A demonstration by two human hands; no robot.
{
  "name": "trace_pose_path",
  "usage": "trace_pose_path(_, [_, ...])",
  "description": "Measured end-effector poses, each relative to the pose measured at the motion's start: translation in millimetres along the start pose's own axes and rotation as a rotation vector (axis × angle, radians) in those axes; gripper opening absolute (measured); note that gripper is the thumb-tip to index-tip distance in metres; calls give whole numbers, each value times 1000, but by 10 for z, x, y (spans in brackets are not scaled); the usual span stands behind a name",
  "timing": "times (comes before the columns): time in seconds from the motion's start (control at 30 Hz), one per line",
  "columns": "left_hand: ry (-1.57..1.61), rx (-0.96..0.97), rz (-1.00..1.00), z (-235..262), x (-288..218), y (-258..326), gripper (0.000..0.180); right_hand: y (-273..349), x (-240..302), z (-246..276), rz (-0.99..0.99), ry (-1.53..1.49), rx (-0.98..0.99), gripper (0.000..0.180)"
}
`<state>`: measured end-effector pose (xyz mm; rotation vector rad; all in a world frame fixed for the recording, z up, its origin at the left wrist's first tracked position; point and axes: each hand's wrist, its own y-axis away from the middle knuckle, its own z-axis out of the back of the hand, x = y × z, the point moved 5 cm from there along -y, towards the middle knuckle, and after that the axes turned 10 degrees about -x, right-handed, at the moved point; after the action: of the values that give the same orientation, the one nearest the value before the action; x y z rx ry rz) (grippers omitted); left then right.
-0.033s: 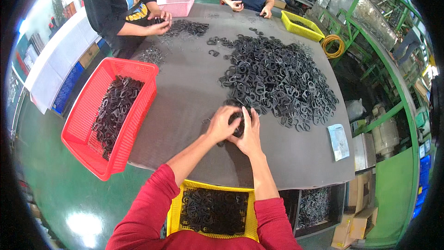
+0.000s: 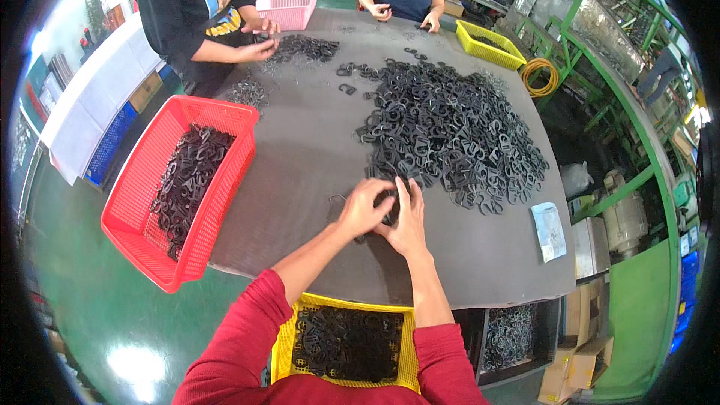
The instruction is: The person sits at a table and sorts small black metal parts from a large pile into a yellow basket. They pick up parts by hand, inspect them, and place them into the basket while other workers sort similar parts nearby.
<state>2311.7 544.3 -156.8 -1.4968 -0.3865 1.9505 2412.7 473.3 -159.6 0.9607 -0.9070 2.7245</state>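
Note:
My left hand (image 2: 362, 211) and my right hand (image 2: 407, 226) meet over the table's near side, fingers curled round a black looped plastic piece (image 2: 391, 214). The fingers cover much of it, so I cannot tell whether more than one piece is held. Just beyond my hands, a wide heap of similar black looped pieces (image 2: 457, 131) spreads over the grey table (image 2: 292, 150). A thin metal wire piece (image 2: 337, 198) lies beside my left hand. Below my forearms, a yellow basket (image 2: 281, 345) holds more black pieces.
A red basket (image 2: 124, 206) with black pieces stands at the left edge. Two people work across the table, near a pink basket (image 2: 289, 1) and a yellow tray (image 2: 491, 51). A pale blue packet (image 2: 549, 231) lies at right. A dark bin (image 2: 551, 341) holds small metal parts.
Both hands sit very slightly lower in the picture, still together round the black piece. The person at the far left has raised one hand a little off the other.

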Motion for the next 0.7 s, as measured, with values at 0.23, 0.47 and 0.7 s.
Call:
trace_pose_path(0.23, [106, -90, 12, -36, -183, 131, 19, 83, -106, 275, -5, -19, -76, 69])
trace_pose_path(0.47, [29, -307, 167, 425, 110, 23, 11, -159, -507, 603, -78, -101, -322, 24])
trace_pose_path(0.7, [59, -474, 347, 861, 514, 81, 15, -167, -510, 628, -130, 140, -346, 28])
